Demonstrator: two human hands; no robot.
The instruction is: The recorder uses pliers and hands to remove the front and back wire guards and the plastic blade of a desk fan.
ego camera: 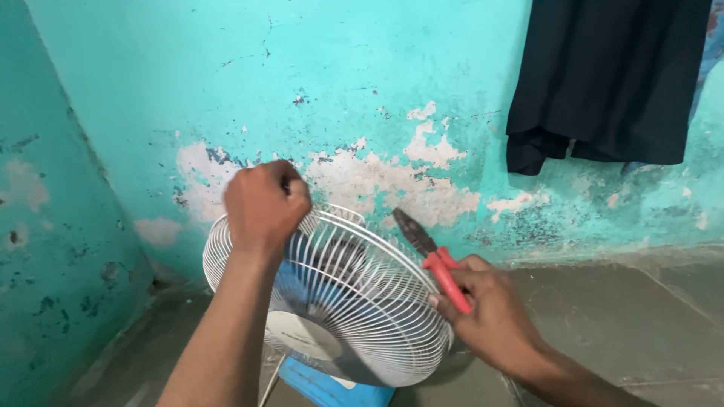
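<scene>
White wire fan guard stands tilted on the grey floor near the wall corner; our left hand is fisted tight over its top rim. Our right hand, fingers curled closed, grips red-handled pliers beside the guard's right edge.

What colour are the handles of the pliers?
Red, on the pliers in the right hand, head view.

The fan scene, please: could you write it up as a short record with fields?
Left hand: fist closed on the top rim of the white fan grille
Right hand: grips red-handled pliers, dark jaws pointing up along the grille's right edge
Below the fan: blue object, partly hidden
Wall: peeling turquoise wall, dark garment hanging at the upper right
</scene>
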